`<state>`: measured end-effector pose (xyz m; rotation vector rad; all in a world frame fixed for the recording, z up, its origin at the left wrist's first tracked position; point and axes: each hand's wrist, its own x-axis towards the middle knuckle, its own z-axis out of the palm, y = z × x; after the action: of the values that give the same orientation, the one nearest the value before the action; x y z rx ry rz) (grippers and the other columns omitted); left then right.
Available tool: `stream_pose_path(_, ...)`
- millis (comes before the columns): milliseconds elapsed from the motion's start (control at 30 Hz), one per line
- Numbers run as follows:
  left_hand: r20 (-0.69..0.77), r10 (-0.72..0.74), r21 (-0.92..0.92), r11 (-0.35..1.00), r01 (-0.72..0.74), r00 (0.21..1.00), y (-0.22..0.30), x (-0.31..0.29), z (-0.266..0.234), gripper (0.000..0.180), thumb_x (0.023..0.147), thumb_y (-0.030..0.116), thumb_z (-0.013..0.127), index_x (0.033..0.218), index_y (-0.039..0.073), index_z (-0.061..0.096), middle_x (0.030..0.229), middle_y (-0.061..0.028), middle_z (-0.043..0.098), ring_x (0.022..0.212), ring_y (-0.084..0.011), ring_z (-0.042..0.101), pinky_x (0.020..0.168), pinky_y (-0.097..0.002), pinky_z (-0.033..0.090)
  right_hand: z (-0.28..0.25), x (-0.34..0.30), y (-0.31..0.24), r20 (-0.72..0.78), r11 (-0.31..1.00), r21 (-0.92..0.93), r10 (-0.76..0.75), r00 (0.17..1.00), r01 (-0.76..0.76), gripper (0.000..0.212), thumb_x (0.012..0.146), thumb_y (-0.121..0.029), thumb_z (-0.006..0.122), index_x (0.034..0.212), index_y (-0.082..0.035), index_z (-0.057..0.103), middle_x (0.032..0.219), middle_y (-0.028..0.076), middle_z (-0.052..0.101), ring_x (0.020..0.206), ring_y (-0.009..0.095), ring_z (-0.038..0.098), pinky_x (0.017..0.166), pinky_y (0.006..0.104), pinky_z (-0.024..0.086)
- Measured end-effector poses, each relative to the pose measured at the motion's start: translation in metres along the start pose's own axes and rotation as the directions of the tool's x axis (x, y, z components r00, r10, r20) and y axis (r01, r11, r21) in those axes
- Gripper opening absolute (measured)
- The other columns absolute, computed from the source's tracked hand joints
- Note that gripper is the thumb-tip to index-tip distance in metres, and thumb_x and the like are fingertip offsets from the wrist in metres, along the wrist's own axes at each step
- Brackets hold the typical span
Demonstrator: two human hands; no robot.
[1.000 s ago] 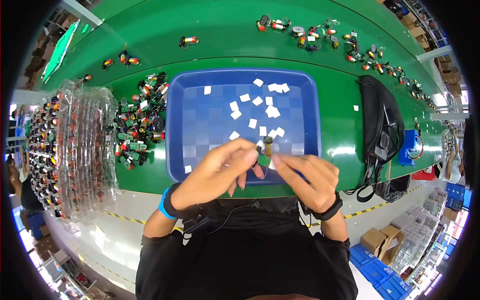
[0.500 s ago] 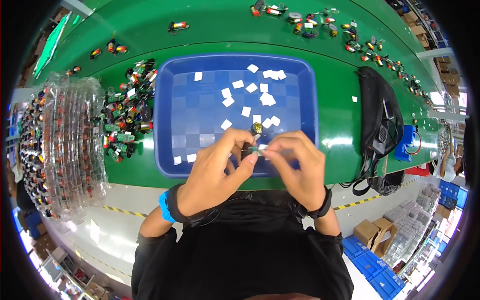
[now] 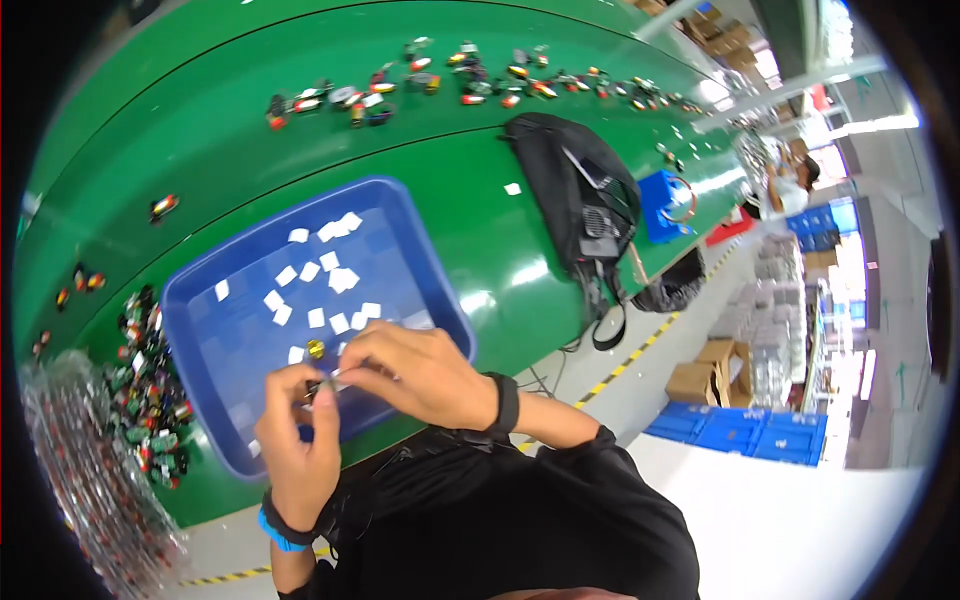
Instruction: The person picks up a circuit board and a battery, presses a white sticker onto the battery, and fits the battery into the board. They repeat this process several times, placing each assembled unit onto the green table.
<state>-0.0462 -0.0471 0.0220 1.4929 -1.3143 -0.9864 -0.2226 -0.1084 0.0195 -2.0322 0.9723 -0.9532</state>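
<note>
Over the near part of a blue tray (image 3: 452, 310), my two hands meet at a small electronic assembly. My left hand (image 3: 298, 445) grips the small electronic assembly (image 3: 316, 349), whose gold-coloured round end sticks out beyond the fingers; a dark part and a bit of green board show between them. Thumb and forefinger of my right hand (image 3: 430, 375) pinch a small white piece against that board, mostly covered by the fingertips. Several white square pieces (image 3: 343, 278) lie scattered on the tray floor.
Left of the tray is a heap of similar assemblies (image 3: 145, 390), beside stacked clear plastic trays (image 3: 85, 470). More assemblies (image 3: 470, 80) line the far side of the green table (image 3: 470, 215). To the right sit a black bag (image 3: 580, 190) and a blue box (image 3: 660, 205); another person (image 3: 790, 190) is beyond.
My view has swung to the right, so the tray and both hands now appear farther left and tilted. Both hands keep their hold at the assembly.
</note>
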Motion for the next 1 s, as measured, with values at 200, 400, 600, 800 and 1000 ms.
stream_pose_path(200,0.009,-0.088,-0.052,0.995,0.088,0.996,-0.001,-0.003,0.002,0.011,0.099,0.008,0.056,0.105,0.0,0.053,0.082,-0.0076,0.06,0.071,-0.0117,0.059,0.063,-0.0266,0.047,-0.003,0.005,0.014,0.076,0.995,0.023,-0.094,0.993,0.092,0.018,0.089,-0.013,0.072,0.098,-0.006,0.058,0.088,0.006,0.063,0.068,0.025,0.065,0.054,0.0327,0.049)
stream_pose_path(400,0.017,0.002,0.116,0.993,-0.004,1.0,-0.019,-0.006,0.007,0.008,0.104,0.011,0.05,0.106,0.003,0.051,0.084,-0.0017,0.054,0.067,-0.0065,0.049,0.056,-0.0219,0.037,-0.001,-0.006,0.009,0.163,0.993,-0.092,-0.064,0.984,0.08,0.017,0.092,-0.02,0.069,0.095,-0.007,0.058,0.09,0.004,0.058,0.067,0.023,0.062,0.05,0.033,0.045)
stream_pose_path(600,-0.074,0.013,0.045,0.999,-0.009,0.997,-0.016,-0.006,0.007,0.009,0.105,0.012,0.05,0.105,0.003,0.05,0.083,-0.0002,0.053,0.066,-0.0062,0.047,0.058,-0.0225,0.036,-0.012,0.009,-0.006,0.116,0.967,-0.154,-0.188,0.975,0.204,0.015,0.091,-0.018,0.068,0.094,-0.008,0.057,0.092,0.002,0.055,0.069,0.021,0.062,0.049,0.0326,0.044)
stream_pose_path(800,-0.212,-0.026,-0.078,0.997,0.01,0.977,-0.021,0.0,0.009,0.009,0.105,0.013,0.049,0.108,0.004,0.048,0.084,-0.0008,0.056,0.063,-0.0055,0.048,0.055,-0.0203,0.036,-0.007,0.012,0.016,0.095,0.987,-0.073,-0.134,0.986,0.141,0.016,0.09,-0.017,0.068,0.098,-0.007,0.058,0.096,0.004,0.06,0.073,0.022,0.065,0.05,0.0336,0.046)
stream_pose_path(1000,-0.068,-0.067,-0.295,0.954,0.044,0.995,-0.02,-0.007,0.001,0.01,0.105,0.017,0.048,0.111,0.009,0.048,0.081,0.0043,0.049,0.057,0.0016,0.037,0.047,-0.0163,0.025,-0.017,0.012,0.017,0.086,0.754,-0.656,0.04,0.995,0.027,0.031,0.094,-0.017,0.065,0.121,-0.004,0.059,0.1,0.01,0.069,0.085,0.024,0.069,0.058,0.0361,0.051)
